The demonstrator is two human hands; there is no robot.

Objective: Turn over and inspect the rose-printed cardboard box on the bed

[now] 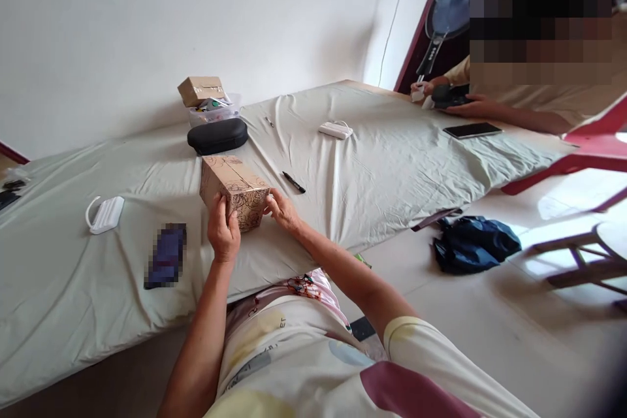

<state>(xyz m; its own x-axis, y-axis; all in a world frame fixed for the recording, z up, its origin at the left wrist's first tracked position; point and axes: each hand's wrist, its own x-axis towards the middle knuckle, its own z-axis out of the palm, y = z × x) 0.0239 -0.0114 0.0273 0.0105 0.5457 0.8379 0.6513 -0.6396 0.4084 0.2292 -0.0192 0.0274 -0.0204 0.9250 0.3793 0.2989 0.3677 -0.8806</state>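
A brown cardboard box [234, 187] covered with black line drawings rests on the pale cloth of the table [382, 163]. My left hand [223, 231] is wrapped round the box's near left corner. My right hand [283, 210] presses its fingers against the box's right end. Both hands grip the box between them. A black marker pen [294, 182] lies on the cloth just right of the box.
A black oval case [217, 136] and a clear tub with a small cardboard box [202, 90] sit behind. White adapters [104, 213] [335, 130] lie left and far right. Another person's hands [450, 99] and a phone [472, 130] are across. A dark bag [474, 243] lies on the floor.
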